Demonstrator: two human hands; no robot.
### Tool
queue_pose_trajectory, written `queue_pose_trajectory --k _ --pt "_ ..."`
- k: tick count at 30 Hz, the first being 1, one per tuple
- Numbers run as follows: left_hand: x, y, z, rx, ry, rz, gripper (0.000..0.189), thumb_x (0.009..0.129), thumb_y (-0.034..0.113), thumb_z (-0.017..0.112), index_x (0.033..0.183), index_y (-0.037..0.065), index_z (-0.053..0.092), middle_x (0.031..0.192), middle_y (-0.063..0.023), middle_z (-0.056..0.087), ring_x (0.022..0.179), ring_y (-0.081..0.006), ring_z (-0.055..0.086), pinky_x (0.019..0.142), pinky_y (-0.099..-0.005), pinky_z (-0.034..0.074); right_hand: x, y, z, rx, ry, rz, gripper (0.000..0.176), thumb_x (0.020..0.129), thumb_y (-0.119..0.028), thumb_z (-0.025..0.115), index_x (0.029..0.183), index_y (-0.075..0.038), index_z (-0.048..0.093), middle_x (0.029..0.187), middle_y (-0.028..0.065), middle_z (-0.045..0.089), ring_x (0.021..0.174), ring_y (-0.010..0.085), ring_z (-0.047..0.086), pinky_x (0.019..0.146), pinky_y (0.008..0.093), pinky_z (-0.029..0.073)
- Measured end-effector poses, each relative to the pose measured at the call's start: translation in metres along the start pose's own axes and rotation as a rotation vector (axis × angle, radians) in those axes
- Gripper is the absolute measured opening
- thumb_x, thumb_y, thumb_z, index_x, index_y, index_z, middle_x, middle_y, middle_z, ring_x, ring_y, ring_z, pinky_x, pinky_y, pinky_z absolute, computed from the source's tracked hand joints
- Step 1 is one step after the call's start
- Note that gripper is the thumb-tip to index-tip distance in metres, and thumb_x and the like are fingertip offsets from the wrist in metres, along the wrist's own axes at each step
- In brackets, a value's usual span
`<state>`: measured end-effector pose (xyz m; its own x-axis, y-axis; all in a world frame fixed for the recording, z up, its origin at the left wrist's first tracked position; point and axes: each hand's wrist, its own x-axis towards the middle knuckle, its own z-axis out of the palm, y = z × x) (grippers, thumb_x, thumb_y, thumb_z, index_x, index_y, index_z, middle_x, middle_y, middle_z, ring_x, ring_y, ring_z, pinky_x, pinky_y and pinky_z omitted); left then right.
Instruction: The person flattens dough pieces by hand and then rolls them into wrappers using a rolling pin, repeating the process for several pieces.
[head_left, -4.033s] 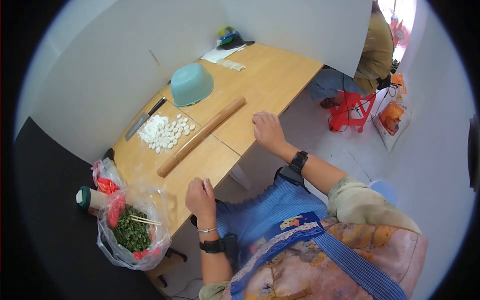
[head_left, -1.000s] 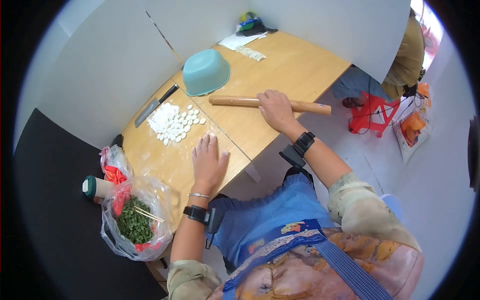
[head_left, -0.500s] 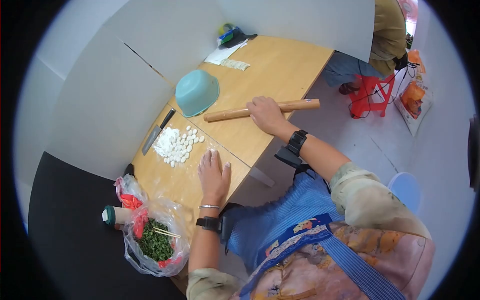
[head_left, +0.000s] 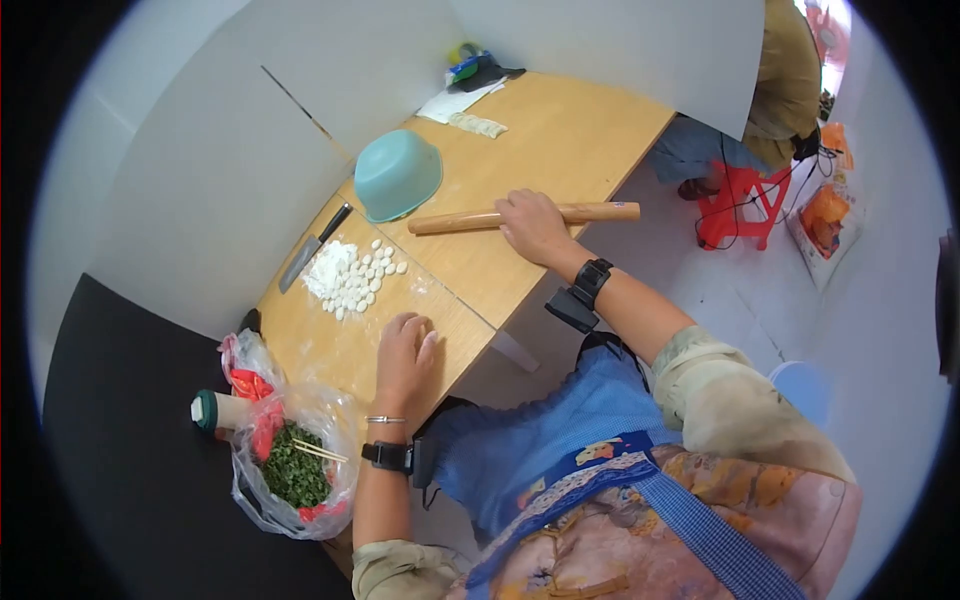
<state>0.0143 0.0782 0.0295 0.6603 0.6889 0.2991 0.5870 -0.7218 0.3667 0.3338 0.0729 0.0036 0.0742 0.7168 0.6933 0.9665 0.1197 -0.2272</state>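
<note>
My right hand (head_left: pixel 532 228) is wrapped over the middle of a wooden rolling pin (head_left: pixel 458 222), which lies across the table with one end beyond its front edge. Near that edge, my left hand (head_left: pixel 405 356) rests with fingers slightly bent and the thumb apart; I see nothing in it. Several small round dough pieces (head_left: pixel 358 291) lie beyond it, beside a heap of white flour (head_left: pixel 327 269). A knife (head_left: pixel 304 258) with a black handle lies behind the flour. An upturned turquoise bowl (head_left: pixel 398 176) sits between the knife and the far end of the table.
Chopped greens (head_left: pixel 293 468) with chopsticks fill a plastic-lined container at the left, next to a thread spool (head_left: pixel 218 411). A row of pale dough items (head_left: pixel 478 125) lies at the table's far end. Someone sits on a red stool (head_left: pixel 741 205) behind the partition.
My left hand has drawn back from the dough pieces toward me, its fingers now more bent. My right hand stays on the rolling pin. The view has shifted slightly.
</note>
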Motion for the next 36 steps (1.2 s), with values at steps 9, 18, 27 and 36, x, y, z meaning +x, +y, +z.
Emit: queue_pose_trajectory --k 9,18,27,36 --pt "-0.026 -0.006 -0.004 -0.165 -0.004 -0.098 0.017 0.082 0.01 0.069 0.098 0.004 0.069 0.09 -0.0169 0.06 0.09 -0.0358 0.06 0.08 -0.0429 0.05 0.008 -0.008 -0.003 -0.093 -0.124 -0.073 0.02 0.08 -0.019 0.072 0.092 -0.007 0.062 0.091 0.0119 0.064 0.091 0.0321 0.062 0.079 0.046 0.05" --pt "-0.036 -0.004 -0.007 -0.256 0.027 -0.13 0.011 0.081 0.01 0.064 0.086 0.001 0.062 0.09 -0.0206 0.063 0.093 -0.0379 0.061 0.083 -0.0446 0.05 0.006 -0.007 0.01 -0.176 -0.086 -0.057 0.022 0.08 -0.021 0.071 0.092 -0.006 0.06 0.089 0.0133 0.063 0.09 0.0336 0.062 0.076 0.0478 0.051" --pt "-0.035 -0.003 -0.015 -0.332 -0.037 -0.138 0.006 0.08 0.006 0.06 0.083 0.001 0.061 0.084 -0.0203 0.062 0.087 -0.0385 0.061 0.083 -0.0462 0.05 0.007 -0.01 0.01 -0.179 -0.053 -0.063 0.027 0.081 -0.019 0.069 0.101 -0.005 0.06 0.092 0.0135 0.063 0.091 0.0332 0.062 0.077 0.0474 0.05" --pt "-0.01 -0.016 0.012 -0.611 0.063 -0.232 0.015 0.084 0.011 0.071 0.089 -0.002 0.066 0.076 -0.0108 0.067 0.069 -0.0176 0.064 0.066 -0.0322 0.052 0.034 -0.023 0.031 -0.156 -0.196 -0.185 0.027 0.087 -0.02 0.069 0.106 -0.005 0.059 0.096 0.0165 0.063 0.094 0.0351 0.062 0.081 0.0475 0.05"
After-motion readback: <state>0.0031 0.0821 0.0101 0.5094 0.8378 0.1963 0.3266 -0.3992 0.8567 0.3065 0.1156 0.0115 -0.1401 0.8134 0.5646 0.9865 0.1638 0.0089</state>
